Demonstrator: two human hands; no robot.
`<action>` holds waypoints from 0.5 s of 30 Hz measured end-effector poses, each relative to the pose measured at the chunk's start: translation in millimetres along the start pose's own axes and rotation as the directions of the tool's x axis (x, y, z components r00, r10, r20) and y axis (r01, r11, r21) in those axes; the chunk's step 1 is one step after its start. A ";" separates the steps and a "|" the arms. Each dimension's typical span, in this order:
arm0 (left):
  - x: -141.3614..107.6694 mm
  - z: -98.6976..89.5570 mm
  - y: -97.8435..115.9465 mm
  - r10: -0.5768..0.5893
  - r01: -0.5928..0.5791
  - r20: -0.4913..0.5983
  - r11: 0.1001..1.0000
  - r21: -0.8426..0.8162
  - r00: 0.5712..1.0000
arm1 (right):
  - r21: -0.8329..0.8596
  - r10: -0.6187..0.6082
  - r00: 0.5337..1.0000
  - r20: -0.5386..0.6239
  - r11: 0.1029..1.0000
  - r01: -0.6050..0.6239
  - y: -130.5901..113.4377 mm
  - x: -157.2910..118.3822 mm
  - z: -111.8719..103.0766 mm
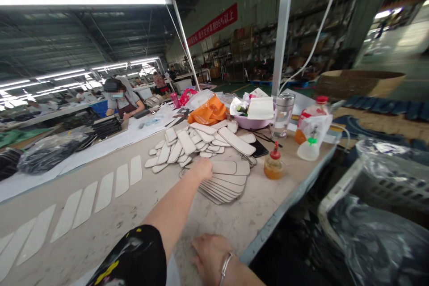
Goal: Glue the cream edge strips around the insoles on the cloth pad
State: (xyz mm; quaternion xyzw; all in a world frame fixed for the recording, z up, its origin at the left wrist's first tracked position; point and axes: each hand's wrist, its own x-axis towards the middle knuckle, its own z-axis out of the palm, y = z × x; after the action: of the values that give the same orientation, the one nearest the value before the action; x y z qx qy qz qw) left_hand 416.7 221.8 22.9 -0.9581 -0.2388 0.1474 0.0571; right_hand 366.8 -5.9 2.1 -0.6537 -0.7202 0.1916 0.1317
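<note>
My left hand (202, 169) reaches forward and grips the near end of the top beige piece on a fanned stack of long beige pieces (229, 183). My right hand (210, 252), with a bracelet on its wrist, lies flat on the worktable (258, 208) near its front edge and holds nothing. Behind the stack is a loose pile of smaller beige pieces (187, 145). A row of single beige pieces (100, 192) is laid out side by side to the left.
Beside the stack stand a small amber bottle with a red cap (274, 164), a white bottle with a green cap (309, 148), a glass jar (282, 114), a purple bowl (254, 121) and an orange bag (208, 111). A bag-lined basket (385, 214) sits right of the table. A co-worker (122, 98) works farther along.
</note>
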 end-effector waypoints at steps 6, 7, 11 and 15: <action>-2.7 -14.4 7.9 0.138 -0.136 0.039 0.990 -0.039 0.990 | 0.087 0.059 0.998 0.031 0.994 -0.061 -0.2 2.6 -4.1; -7.0 -16.6 10.4 0.146 -0.146 0.022 0.989 -0.034 0.989 | 0.106 0.065 0.997 0.028 0.992 -0.068 0.8 2.5 -2.4; -31.7 -27.0 21.7 0.128 -0.128 -0.058 0.992 0.010 0.990 | 0.159 0.047 0.999 0.026 0.986 -0.050 9.0 2.6 12.0; -73.7 -35.6 26.5 0.066 -0.059 -0.201 0.997 0.044 0.977 | 0.175 0.016 1.000 0.004 0.984 -0.017 16.8 5.7 21.9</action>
State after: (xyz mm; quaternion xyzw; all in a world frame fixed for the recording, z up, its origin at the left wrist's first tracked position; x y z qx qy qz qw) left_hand 377.3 162.1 70.7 -0.9739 -0.1987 0.0557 0.0947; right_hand 371.5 -1.3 -25.3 -0.6453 -0.6952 0.2562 0.1860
